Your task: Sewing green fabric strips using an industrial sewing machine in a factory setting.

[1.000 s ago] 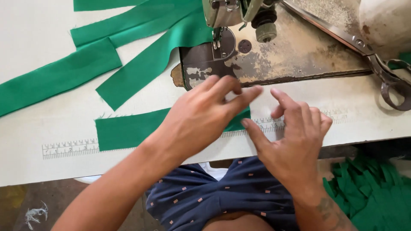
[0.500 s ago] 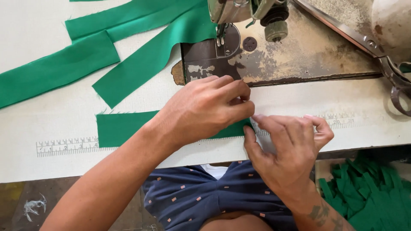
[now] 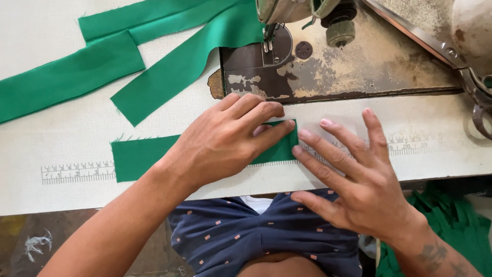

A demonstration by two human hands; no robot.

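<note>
- Green fabric strip (image 3: 146,156) lies flat on the white desk (image 3: 66,197) along its printed ruler (image 3: 77,172), mostly under the left hand (image 3: 225,138), which presses down with fingers together.
- Right hand (image 3: 353,174) is spread, fingertips touching the strip's end just beside the left fingers.
- Looks early on: nothing is under the sewing machine (image 3: 307,31) needle beyond both hands, and more green strips (image 3: 169,77) wait up there unsewn.
- No containers around; a green pile (image 3: 451,220) sits below the right wrist.
</note>
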